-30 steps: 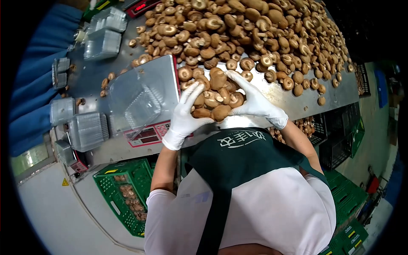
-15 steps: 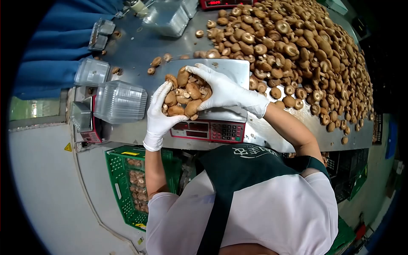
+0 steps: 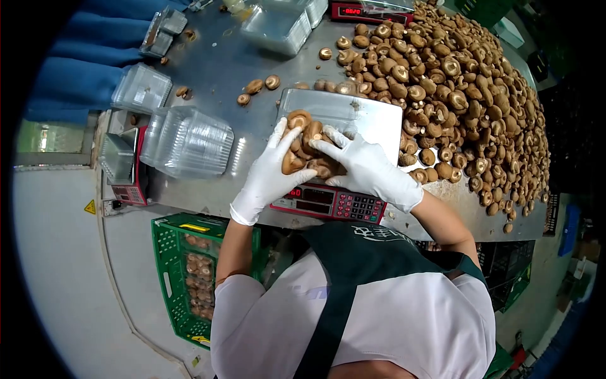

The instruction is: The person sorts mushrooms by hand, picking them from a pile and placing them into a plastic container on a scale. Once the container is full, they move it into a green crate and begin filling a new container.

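My left hand [image 3: 268,174], in a white glove, curls round the left side of a cluster of brown shiitake mushrooms [image 3: 298,119]. From the other side my right hand [image 3: 369,165], gloved too, presses its fingers on the same mushrooms. Both hands are closed about the cluster, low over the left part of a metal scale plate [image 3: 382,120]. Whether a tray lies beneath the mushrooms is hidden. The scale's red keypad panel [image 3: 356,207] faces me, its lit display partly covered by my hands.
A big heap of mushrooms [image 3: 467,107] covers the table's right. Clear plastic trays [image 3: 189,142] are stacked at the left, with more trays [image 3: 278,28] at the back. Another scale [image 3: 372,11] stands behind. A green crate [image 3: 165,265] with packed mushrooms sits below the table edge.
My hands have closed in on the mushrooms, the right one coming lower over them. Their cluster looks more tightly gathered. The whole view has shifted, so the table appears further right.
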